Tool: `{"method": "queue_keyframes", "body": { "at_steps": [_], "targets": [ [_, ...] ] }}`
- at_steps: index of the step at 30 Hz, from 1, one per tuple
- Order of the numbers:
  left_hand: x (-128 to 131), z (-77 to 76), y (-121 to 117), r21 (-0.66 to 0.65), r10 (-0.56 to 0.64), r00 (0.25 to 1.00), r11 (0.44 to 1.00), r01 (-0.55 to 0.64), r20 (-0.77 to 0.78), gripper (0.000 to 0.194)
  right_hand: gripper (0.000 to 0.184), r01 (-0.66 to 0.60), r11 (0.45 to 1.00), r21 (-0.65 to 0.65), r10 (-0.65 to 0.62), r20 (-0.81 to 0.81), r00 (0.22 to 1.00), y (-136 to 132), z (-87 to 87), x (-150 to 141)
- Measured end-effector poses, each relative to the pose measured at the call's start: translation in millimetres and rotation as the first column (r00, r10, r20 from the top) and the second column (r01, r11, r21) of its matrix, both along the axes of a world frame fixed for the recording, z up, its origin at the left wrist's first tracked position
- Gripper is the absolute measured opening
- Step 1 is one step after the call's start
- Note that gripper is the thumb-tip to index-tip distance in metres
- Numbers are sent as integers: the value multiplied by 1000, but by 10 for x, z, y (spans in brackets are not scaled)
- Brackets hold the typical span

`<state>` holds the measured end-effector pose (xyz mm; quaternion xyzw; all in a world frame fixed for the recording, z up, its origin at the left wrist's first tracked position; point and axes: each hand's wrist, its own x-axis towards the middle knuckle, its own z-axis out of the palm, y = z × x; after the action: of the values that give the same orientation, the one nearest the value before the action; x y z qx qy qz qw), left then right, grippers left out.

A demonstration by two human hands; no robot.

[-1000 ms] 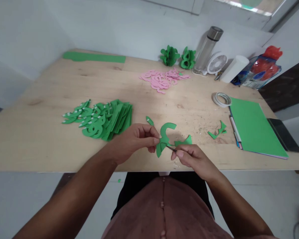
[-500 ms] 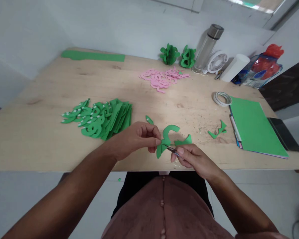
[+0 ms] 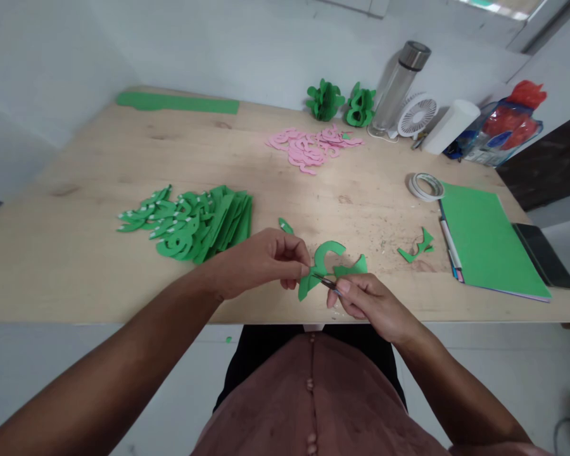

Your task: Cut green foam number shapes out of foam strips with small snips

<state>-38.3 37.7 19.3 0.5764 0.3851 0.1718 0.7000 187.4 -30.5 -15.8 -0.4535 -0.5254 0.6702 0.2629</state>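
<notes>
My left hand (image 3: 282, 259) pinches a piece of green paper (image 3: 306, 286) between thumb and fingertips, near the table's front edge. My right hand (image 3: 361, 294) is closed around small scissors (image 3: 323, 281); their slim dark blades lie against the paper, and the fingers hide most of the handles. Just beyond the blades is a curved green strip (image 3: 320, 253), and whether it joins the held piece I cannot tell. A jagged green scrap (image 3: 354, 266) lies by my right fingers. Behind my left hand rests a small green leaf-shaped piece (image 3: 285, 225).
Left of my hands lies a heap of green cutouts (image 3: 190, 221). Pink cutouts (image 3: 308, 149) are piled farther back. On the right are tape rolls (image 3: 426, 186), green scraps (image 3: 418, 247) and green sheets (image 3: 494, 240). A bottle (image 3: 399, 88) and small fan (image 3: 417, 115) stand by the wall.
The whole view has shifted slightly. Both hands keep nearly the same pose, with the scissors still at the green paper.
</notes>
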Motion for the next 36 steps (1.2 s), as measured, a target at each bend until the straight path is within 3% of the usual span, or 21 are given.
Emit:
{"method": "queue_keyframes", "body": {
  "at_steps": [36],
  "targets": [
    [-10, -6, 34, -5, -77, 995, 997, 77, -61, 11, 48, 8, 1000, 5, -8, -42, 999, -24, -37, -27]
  ]
}}
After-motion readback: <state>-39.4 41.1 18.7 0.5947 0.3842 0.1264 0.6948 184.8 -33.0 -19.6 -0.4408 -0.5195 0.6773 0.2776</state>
